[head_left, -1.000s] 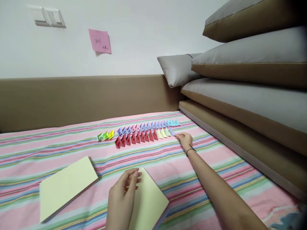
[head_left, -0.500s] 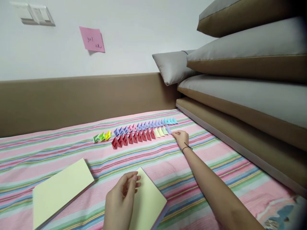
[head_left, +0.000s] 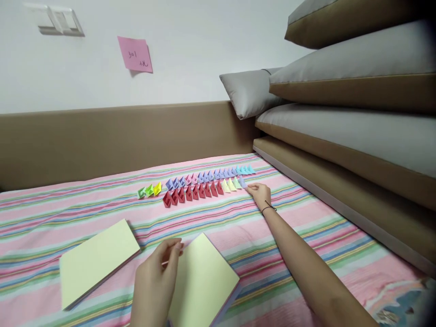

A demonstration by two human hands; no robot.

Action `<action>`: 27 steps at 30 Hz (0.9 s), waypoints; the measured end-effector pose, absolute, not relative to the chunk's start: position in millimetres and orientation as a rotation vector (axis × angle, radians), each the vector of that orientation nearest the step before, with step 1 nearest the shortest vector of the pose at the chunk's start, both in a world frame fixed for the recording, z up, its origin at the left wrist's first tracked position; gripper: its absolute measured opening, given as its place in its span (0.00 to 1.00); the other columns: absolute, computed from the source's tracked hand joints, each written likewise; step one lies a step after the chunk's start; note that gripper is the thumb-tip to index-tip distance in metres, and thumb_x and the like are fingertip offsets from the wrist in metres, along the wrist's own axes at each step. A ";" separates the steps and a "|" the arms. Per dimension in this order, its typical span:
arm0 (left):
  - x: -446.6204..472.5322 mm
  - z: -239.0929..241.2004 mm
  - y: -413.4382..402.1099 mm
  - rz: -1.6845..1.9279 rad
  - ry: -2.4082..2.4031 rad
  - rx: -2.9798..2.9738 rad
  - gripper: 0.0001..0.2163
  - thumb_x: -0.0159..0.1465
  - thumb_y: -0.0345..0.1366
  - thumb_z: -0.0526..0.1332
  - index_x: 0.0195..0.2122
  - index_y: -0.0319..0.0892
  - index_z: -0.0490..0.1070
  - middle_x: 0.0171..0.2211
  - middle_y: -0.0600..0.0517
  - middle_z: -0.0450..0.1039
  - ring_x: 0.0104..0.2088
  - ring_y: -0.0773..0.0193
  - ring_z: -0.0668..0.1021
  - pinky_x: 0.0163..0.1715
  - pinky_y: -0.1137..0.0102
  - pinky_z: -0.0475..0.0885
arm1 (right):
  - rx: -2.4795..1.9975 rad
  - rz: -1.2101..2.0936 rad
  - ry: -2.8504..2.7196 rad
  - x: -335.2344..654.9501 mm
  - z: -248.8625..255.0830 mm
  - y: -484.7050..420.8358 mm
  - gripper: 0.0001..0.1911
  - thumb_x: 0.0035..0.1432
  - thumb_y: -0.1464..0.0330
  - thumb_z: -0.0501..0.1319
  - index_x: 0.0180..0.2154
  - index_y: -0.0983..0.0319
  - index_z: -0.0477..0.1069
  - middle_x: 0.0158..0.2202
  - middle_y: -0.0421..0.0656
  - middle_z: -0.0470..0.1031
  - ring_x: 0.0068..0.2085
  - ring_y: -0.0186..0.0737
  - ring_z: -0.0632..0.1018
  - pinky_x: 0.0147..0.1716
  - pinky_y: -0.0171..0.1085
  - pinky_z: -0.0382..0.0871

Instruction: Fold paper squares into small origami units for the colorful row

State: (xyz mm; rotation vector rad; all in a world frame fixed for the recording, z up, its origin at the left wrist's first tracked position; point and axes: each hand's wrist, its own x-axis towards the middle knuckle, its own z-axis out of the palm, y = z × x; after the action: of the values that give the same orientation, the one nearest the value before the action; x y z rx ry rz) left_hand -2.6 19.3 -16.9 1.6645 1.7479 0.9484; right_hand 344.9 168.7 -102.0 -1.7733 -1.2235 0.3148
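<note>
Near view: the left hand (head_left: 155, 284) holds a narrow grip, thumb and fingers pinched on the far corner of the near paper stack (head_left: 207, 284). A second paper stack (head_left: 98, 261) lies flat just to its left on the striped bed sheet (head_left: 51, 218). Both stacks are unfolded, so much work appears left. Far view: the right hand (head_left: 260, 194), its grip wide and holding nothing, has its fingertips at the lavender folded piece (head_left: 242, 182). This piece ends the front row of folded pieces (head_left: 192, 193), behind which lies the back row (head_left: 211, 175). The rows' long axis runs left to right along the stripes, with the peaks pointing up.
</note>
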 end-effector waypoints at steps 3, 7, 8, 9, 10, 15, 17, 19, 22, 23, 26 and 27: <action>-15.5 -14.6 21.0 0.840 1.945 1.808 0.12 0.58 0.40 0.54 0.38 0.45 0.73 0.40 0.49 0.78 0.39 0.53 0.79 0.40 0.63 0.72 | -1.757 0.228 -1.191 343.5 -92.9 155.9 0.13 0.57 0.63 0.61 0.40 0.66 0.71 0.35 0.45 0.75 0.37 0.41 0.76 0.41 0.43 0.69; -23.4 -11.0 20.5 0.435 2.008 1.876 0.15 0.54 0.35 0.58 0.42 0.39 0.73 0.46 0.44 0.75 0.49 0.51 0.75 0.47 0.63 0.67 | -1.660 0.102 -1.224 326.9 -63.7 134.4 0.16 0.54 0.63 0.60 0.42 0.67 0.72 0.31 0.47 0.75 0.34 0.44 0.75 0.41 0.43 0.67; -23.0 -10.5 20.3 0.337 2.014 1.855 0.16 0.53 0.35 0.61 0.44 0.38 0.72 0.47 0.43 0.74 0.49 0.50 0.74 0.46 0.63 0.67 | -1.612 0.098 -1.274 317.3 -54.4 126.4 0.16 0.55 0.63 0.59 0.42 0.66 0.72 0.32 0.48 0.75 0.33 0.42 0.74 0.39 0.42 0.67; -21.8 -10.5 20.1 0.254 2.015 1.842 0.18 0.51 0.35 0.63 0.44 0.38 0.72 0.47 0.42 0.74 0.48 0.51 0.74 0.45 0.65 0.67 | -1.559 0.112 -1.342 305.5 -45.5 116.5 0.16 0.56 0.62 0.58 0.41 0.66 0.72 0.33 0.47 0.75 0.32 0.41 0.74 0.38 0.41 0.67; -20.1 -11.1 20.1 0.185 2.016 1.839 0.19 0.50 0.33 0.64 0.44 0.38 0.72 0.46 0.42 0.75 0.47 0.51 0.75 0.43 0.66 0.67 | -1.500 0.144 -1.432 291.7 -37.5 104.2 0.15 0.56 0.61 0.57 0.40 0.64 0.73 0.33 0.46 0.75 0.32 0.40 0.75 0.35 0.39 0.68; -12.6 -19.2 21.0 0.027 2.050 1.883 0.19 0.46 0.26 0.64 0.42 0.39 0.73 0.42 0.44 0.76 0.42 0.55 0.76 0.36 0.69 0.67 | -0.936 0.482 -2.268 221.5 -24.7 20.3 0.18 0.51 0.58 0.64 0.42 0.59 0.75 0.46 0.45 0.76 0.48 0.42 0.74 0.49 0.39 0.67; -12.1 -22.5 21.2 0.026 2.054 1.885 0.20 0.46 0.26 0.64 0.43 0.40 0.73 0.43 0.44 0.75 0.43 0.55 0.76 0.37 0.69 0.66 | -0.806 0.541 -2.499 205.8 -30.9 -9.1 0.30 0.48 0.55 0.66 0.52 0.61 0.69 0.56 0.47 0.68 0.57 0.48 0.67 0.58 0.44 0.58; -12.7 -24.7 21.2 0.036 2.053 1.886 0.20 0.46 0.27 0.64 0.43 0.40 0.73 0.43 0.44 0.75 0.43 0.55 0.76 0.38 0.69 0.66 | -0.827 0.564 -2.619 199.2 -38.7 -27.7 0.33 0.49 0.56 0.66 0.55 0.62 0.66 0.60 0.47 0.63 0.61 0.51 0.62 0.59 0.46 0.56; -14.3 -26.1 21.6 0.049 2.041 1.893 0.19 0.47 0.27 0.64 0.42 0.41 0.73 0.44 0.44 0.75 0.43 0.55 0.76 0.38 0.69 0.66 | -0.894 0.556 -2.674 199.3 -47.2 -35.6 0.22 0.54 0.66 0.63 0.52 0.61 0.69 0.58 0.43 0.66 0.61 0.47 0.63 0.59 0.43 0.58; -14.7 -26.0 21.9 0.053 2.037 1.894 0.19 0.47 0.28 0.64 0.42 0.41 0.73 0.44 0.44 0.75 0.43 0.54 0.76 0.38 0.69 0.66 | -0.900 0.544 -2.673 200.1 -48.6 -34.7 0.19 0.55 0.69 0.62 0.50 0.61 0.70 0.57 0.42 0.68 0.60 0.45 0.64 0.58 0.41 0.60; -15.4 -23.9 22.7 0.079 2.025 1.891 0.16 0.51 0.36 0.64 0.42 0.41 0.73 0.44 0.43 0.75 0.43 0.54 0.76 0.38 0.69 0.66 | -0.858 0.493 -2.673 201.4 -49.2 -29.2 0.15 0.56 0.69 0.61 0.46 0.60 0.73 0.54 0.41 0.71 0.57 0.44 0.68 0.55 0.39 0.64; -15.6 -22.6 22.8 0.098 2.015 1.893 0.16 0.52 0.38 0.63 0.42 0.41 0.73 0.44 0.43 0.75 0.44 0.54 0.76 0.38 0.69 0.67 | -0.836 0.478 -2.679 201.1 -48.6 -27.7 0.13 0.57 0.68 0.61 0.45 0.60 0.74 0.53 0.41 0.72 0.56 0.44 0.69 0.53 0.39 0.65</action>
State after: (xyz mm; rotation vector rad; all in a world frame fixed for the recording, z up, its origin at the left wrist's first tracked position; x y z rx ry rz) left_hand -15.6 22.8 -22.6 1.8930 2.0154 0.0983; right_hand 201.1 -27.7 -48.6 -0.8365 -2.6791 0.4778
